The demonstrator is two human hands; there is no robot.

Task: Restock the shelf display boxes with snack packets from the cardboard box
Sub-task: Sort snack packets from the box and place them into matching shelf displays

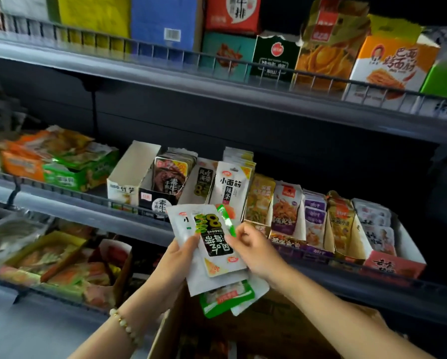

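Your left hand [177, 257] grips a fanned stack of snack packets [217, 275] from below, thumb pressed across the front. Your right hand [253, 250] pinches the right edge of the top packet [214, 237], the black-printed one with the large green-and-yellow figure. The stack hangs over the open cardboard box [269, 320], just short of the front edge of the middle shelf [87, 206]. The matching display box [203, 182] stands straight beyond your hands and a touch to the left, at that front edge, between the dark-brown packets [169, 174] and the row of white packets [231, 187]. The top packet's long axis runs up and away from you, as the shelved ones stand, but its print reads upside down. By my judgement it wants turning end for end before it goes in. Your right hand has the free hold and looks the one to carry it; the left lies nearer under the slot but is loaded.
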